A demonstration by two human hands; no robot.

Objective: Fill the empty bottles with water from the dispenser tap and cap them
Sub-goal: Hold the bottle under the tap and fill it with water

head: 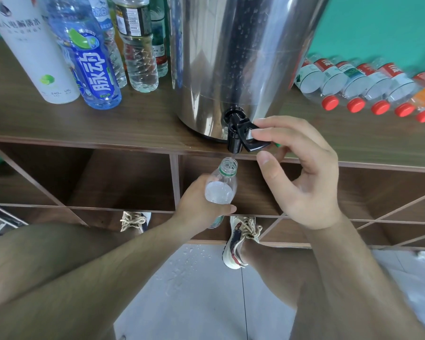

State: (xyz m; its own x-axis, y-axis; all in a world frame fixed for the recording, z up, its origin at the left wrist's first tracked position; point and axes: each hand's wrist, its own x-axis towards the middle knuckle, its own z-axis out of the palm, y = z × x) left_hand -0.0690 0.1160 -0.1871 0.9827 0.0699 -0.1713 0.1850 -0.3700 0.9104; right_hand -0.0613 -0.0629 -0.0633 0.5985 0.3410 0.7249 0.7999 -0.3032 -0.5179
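Note:
A steel water dispenser stands on a wooden shelf top, its black tap overhanging the front edge. My left hand grips a clear, uncapped bottle with a green neck ring, its mouth right under the spout. A thin stream of water runs into it, and the water stands near the shoulder. My right hand pinches the tap lever, index finger on top and thumb below. A small green piece shows between its fingers; I cannot tell what it is.
Several clear bottles with red caps lie in a row right of the dispenser. Several upright bottles and a white can stand to its left. Open cubbies sit below the shelf top. Water drops spot the floor by my shoes.

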